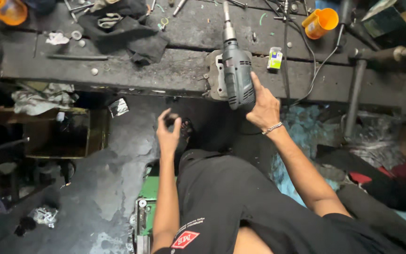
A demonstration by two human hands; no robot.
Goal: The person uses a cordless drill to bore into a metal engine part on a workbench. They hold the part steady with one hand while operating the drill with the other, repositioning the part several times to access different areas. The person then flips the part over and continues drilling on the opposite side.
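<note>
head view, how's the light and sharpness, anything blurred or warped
Head view: dim, uneven light; the workbench and grey power drill in the right hand are lit and fairly sharp. The left hand is slightly soft, pinching a small dark object too blurred to identify. The left floor sinks into shadow, and wide-angle distortion stretches the edges.

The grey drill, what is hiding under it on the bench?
Under the grey drill, held by the right hand, lies a pale metal block with a round hole. Only its left part shows; the drill covers the rest.
</note>
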